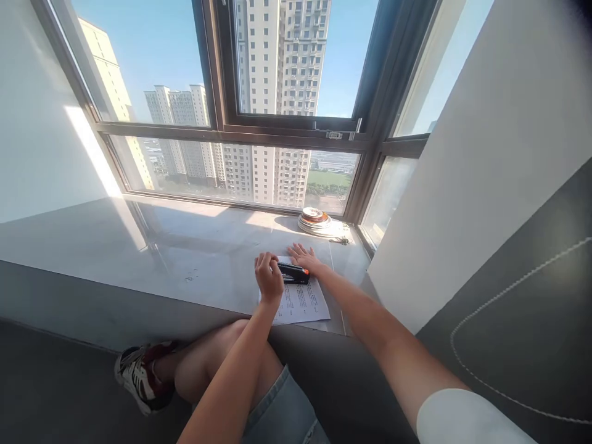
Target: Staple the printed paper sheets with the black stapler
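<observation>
My left hand (269, 277) is closed around the left end of a black stapler (296, 275) with an orange tip. The stapler lies sideways over printed sheets of paper (303, 305) on the window sill. My right hand (304, 258) rests flat with its fingers spread, just beyond the stapler at the far edge of the sheets. The far part of the paper is partly hidden by the stapler and my hands.
A stack of plates or dishes (314, 223) stands near the window corner, with a small dark tangled item (341, 240) beside it. Tiny bits (190, 277) are scattered on the pale sill (222, 259) to the left. A white wall (462, 154) closes the right side.
</observation>
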Motion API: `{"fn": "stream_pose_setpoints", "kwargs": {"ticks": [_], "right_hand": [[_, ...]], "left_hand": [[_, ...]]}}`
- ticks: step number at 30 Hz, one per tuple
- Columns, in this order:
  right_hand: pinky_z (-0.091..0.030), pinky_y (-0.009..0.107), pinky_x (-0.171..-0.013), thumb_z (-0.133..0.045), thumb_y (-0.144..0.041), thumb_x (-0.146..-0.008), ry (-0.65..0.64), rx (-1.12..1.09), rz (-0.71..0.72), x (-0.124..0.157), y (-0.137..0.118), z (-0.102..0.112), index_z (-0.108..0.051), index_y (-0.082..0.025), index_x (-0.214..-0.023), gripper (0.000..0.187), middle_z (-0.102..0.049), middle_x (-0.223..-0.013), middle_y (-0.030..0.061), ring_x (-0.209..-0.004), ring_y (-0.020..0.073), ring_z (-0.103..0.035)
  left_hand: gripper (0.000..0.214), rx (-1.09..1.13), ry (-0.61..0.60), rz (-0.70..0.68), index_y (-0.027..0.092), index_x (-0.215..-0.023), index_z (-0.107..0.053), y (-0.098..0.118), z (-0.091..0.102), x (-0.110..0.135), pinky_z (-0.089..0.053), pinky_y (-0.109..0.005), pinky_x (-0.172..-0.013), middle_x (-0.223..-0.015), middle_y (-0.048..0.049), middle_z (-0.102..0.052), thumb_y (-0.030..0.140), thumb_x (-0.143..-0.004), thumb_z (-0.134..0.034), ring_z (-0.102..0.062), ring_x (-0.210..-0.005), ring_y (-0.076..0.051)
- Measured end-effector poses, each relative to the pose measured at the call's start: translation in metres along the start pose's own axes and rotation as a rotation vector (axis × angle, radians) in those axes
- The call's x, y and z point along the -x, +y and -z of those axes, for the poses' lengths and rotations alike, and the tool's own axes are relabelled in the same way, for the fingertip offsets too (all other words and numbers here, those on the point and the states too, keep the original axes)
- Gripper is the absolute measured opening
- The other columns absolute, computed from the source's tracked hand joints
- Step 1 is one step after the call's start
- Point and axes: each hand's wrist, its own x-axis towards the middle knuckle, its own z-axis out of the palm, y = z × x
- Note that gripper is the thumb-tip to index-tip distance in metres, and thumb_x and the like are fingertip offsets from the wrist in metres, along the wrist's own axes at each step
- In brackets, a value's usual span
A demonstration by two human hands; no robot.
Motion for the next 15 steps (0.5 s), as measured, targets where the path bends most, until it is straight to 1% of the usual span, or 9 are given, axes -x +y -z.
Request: {"fn": "stream_pose_setpoints", "kwargs": {"ticks": [2, 3, 4, 6, 8, 10, 11, 13, 15], "right_hand": [[-0.005, 0.066, -0.125, -0.032, -0.044, -0.108, 0.008, -0.031, -0.014, 0.007, 0.000, 0.005, -0.022, -0.034, -0.165, 0.059, -0.009, -0.175, 0.0032, -0.162, 0.0263, -0.005], [-0.008, 0.066, -0.125, -0.035, -0.044, -0.107, 0.044, -0.069, -0.023, 0.011, -0.002, 0.008, -0.023, -0.034, -0.165, 0.059, -0.012, -0.174, 0.0034, -0.162, 0.0266, -0.007], [-0.012, 0.065, -0.124, -0.036, -0.044, -0.107, 0.116, -0.123, -0.035, 0.017, -0.003, 0.011, -0.026, -0.033, -0.164, 0.059, -0.017, -0.174, 0.0042, -0.161, 0.0269, -0.011], [-0.024, 0.061, -0.122, -0.031, -0.039, -0.108, 0.344, -0.263, -0.077, 0.035, -0.007, 0.017, -0.040, -0.028, -0.158, 0.052, -0.034, -0.168, 0.0083, -0.156, 0.0280, -0.027], [-0.033, 0.055, -0.117, -0.027, -0.038, -0.108, 0.535, -0.352, -0.057, 0.058, -0.010, 0.019, -0.062, -0.024, -0.137, 0.047, -0.058, -0.147, 0.0126, -0.139, 0.0295, -0.048], [-0.040, 0.049, -0.109, -0.034, -0.045, -0.107, 0.539, -0.350, 0.018, 0.083, -0.014, 0.014, -0.071, -0.026, -0.116, 0.043, -0.070, -0.123, 0.0108, -0.120, 0.0285, -0.059], [-0.043, 0.047, -0.106, -0.040, -0.047, -0.106, 0.511, -0.376, 0.090, 0.094, -0.015, 0.010, -0.072, -0.026, -0.113, 0.039, -0.071, -0.118, 0.0105, -0.116, 0.0282, -0.060], [-0.045, 0.046, -0.103, -0.055, -0.045, -0.099, 0.462, -0.393, 0.168, 0.112, -0.016, -0.001, -0.069, -0.027, -0.121, 0.032, -0.070, -0.120, 0.0096, -0.114, 0.0294, -0.060], [-0.045, 0.047, -0.103, -0.066, -0.036, -0.091, 0.437, -0.405, 0.195, 0.121, -0.016, -0.012, -0.063, -0.029, -0.131, 0.041, -0.069, -0.123, 0.0089, -0.116, 0.0309, -0.060]], "left_hand": [[0.020, -0.055, 0.010, 0.161, 0.023, -0.089, -0.054, -0.011, -0.006, -0.003, -0.047, -0.039, -0.091, -0.098, -0.0094, -0.065, 0.014, -0.094, -0.038, -0.059, -0.098, -0.025], [0.019, -0.087, -0.007, 0.226, 0.022, -0.094, -0.056, -0.017, -0.009, -0.003, -0.047, -0.041, -0.096, -0.104, -0.0112, -0.066, 0.017, -0.097, -0.037, -0.059, -0.103, -0.026], [0.020, -0.109, -0.041, 0.279, 0.022, -0.099, -0.057, -0.023, -0.012, -0.003, -0.047, -0.043, -0.099, -0.109, -0.0126, -0.066, 0.020, -0.099, -0.037, -0.059, -0.109, -0.028], [0.024, -0.129, -0.113, 0.363, 0.021, -0.103, -0.058, -0.033, -0.017, -0.002, -0.046, -0.046, -0.102, -0.115, -0.0144, -0.067, 0.022, -0.100, -0.034, -0.060, -0.115, -0.029], [0.025, -0.126, -0.167, 0.365, 0.021, -0.097, -0.059, -0.040, -0.022, -0.001, -0.046, -0.048, -0.103, -0.113, -0.0154, -0.068, 0.025, -0.100, -0.035, -0.061, -0.115, -0.031], [0.029, -0.138, -0.233, 0.309, 0.022, -0.091, -0.059, -0.042, -0.024, -0.001, -0.045, -0.047, -0.105, -0.110, -0.0155, -0.070, 0.026, -0.101, -0.032, -0.061, -0.116, -0.031], [0.031, -0.147, -0.262, 0.289, 0.022, -0.089, -0.059, -0.043, -0.025, -0.001, -0.044, -0.047, -0.106, -0.110, -0.0151, -0.070, 0.026, -0.101, -0.031, -0.061, -0.116, -0.030], [0.034, -0.163, -0.295, 0.289, 0.023, -0.088, -0.059, -0.042, -0.025, -0.002, -0.044, -0.045, -0.107, -0.110, -0.0142, -0.071, 0.024, -0.101, -0.029, -0.062, -0.116, -0.029], [0.033, -0.171, -0.317, 0.303, 0.023, -0.088, -0.060, -0.041, -0.024, -0.004, -0.046, -0.043, -0.105, -0.111, -0.0137, -0.072, 0.023, -0.100, -0.030, -0.064, -0.115, -0.028]]}}
